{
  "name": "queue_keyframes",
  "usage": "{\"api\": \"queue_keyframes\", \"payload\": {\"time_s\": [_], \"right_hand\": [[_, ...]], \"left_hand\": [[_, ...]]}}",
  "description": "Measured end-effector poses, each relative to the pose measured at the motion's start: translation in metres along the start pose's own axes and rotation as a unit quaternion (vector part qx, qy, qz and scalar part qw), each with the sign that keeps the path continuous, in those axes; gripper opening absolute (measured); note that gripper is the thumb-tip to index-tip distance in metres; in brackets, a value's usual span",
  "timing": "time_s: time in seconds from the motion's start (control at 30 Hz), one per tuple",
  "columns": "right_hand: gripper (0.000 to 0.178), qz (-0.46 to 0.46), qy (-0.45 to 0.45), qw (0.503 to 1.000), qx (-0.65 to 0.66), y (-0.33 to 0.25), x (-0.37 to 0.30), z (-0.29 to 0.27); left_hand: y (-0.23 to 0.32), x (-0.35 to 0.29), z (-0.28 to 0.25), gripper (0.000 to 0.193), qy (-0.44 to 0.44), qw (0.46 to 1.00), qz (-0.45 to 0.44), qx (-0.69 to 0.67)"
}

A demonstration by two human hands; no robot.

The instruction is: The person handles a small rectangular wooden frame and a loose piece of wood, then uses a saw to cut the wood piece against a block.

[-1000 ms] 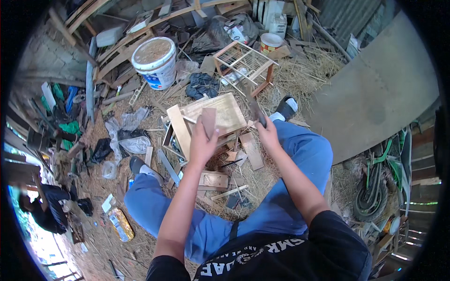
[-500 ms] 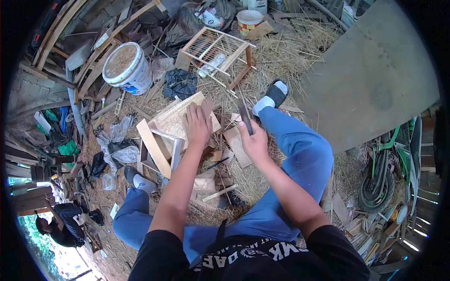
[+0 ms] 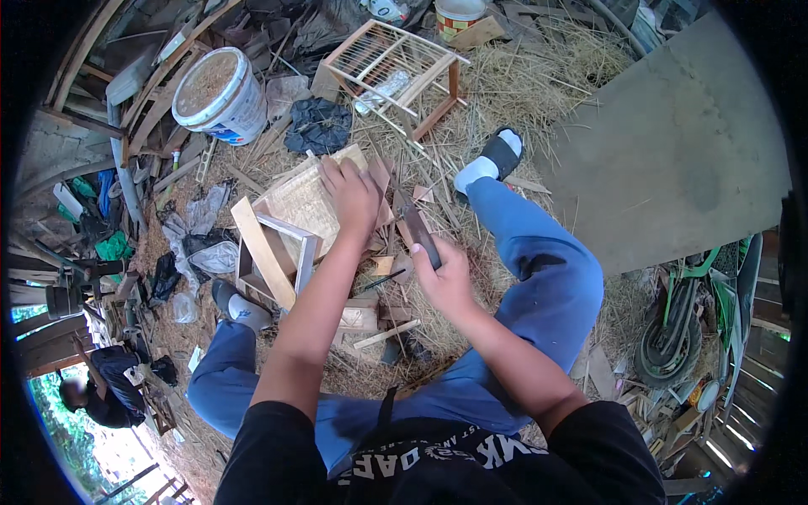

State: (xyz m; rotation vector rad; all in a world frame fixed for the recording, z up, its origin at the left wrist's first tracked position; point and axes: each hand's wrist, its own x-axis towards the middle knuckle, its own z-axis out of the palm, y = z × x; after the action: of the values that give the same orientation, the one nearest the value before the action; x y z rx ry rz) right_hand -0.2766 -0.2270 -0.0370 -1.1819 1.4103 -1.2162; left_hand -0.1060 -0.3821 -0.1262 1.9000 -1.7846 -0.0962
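My right hand [image 3: 442, 278] is wrapped round the handle of a large dark knife [image 3: 415, 225], its blade pointing up and to the left. My left hand [image 3: 349, 195], back upward, grips a small brown piece of wood [image 3: 382, 174] over a pale wooden board [image 3: 295, 198]. The thumb is mostly hidden. The knife's tip lies close to the right of that piece, and I cannot tell whether they touch. Left of my left forearm is a wooden box frame [image 3: 307, 263] with a light plank [image 3: 263, 252] lying slantwise across it.
A slatted wooden cage [image 3: 396, 71] stands ahead on straw, with a white bucket [image 3: 220, 97] to its left. A large grey sheet [image 3: 665, 160] covers the right. Wood offcuts [image 3: 360, 316] lie between my legs. Another person [image 3: 105, 387] is at far left; a motorbike wheel [image 3: 669, 345] at right.
The knife has swung from nearly upright to leaning left, its blade now closer to my left hand. My right hand has moved slightly left and down. The whole view has shifted a little.
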Motion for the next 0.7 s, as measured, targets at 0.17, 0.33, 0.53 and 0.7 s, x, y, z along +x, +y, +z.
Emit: {"api": "queue_keyframes", "payload": {"time_s": [0.17, 0.33, 0.53, 0.7], "right_hand": [[0.026, 0.002, -0.011, 0.999, -0.04, 0.003, 0.0, 0.004], [0.025, 0.014, -0.02, 0.998, -0.052, 0.0, -0.003, 0.007], [0.022, 0.082, -0.062, 0.995, 0.01, 0.007, -0.024, 0.011], [0.025, 0.144, -0.091, 0.982, 0.081, 0.018, -0.035, 0.019]], "left_hand": [[0.004, 0.009, 0.012, 0.048, 0.027, 0.997, -0.018, 0.07], [-0.005, 0.004, 0.012, 0.056, 0.025, 0.993, -0.009, 0.117], [-0.016, -0.009, 0.003, 0.059, 0.007, 0.99, 0.006, 0.138], [-0.008, -0.013, 0.007, 0.058, 0.016, 0.989, -0.051, 0.141]]}}
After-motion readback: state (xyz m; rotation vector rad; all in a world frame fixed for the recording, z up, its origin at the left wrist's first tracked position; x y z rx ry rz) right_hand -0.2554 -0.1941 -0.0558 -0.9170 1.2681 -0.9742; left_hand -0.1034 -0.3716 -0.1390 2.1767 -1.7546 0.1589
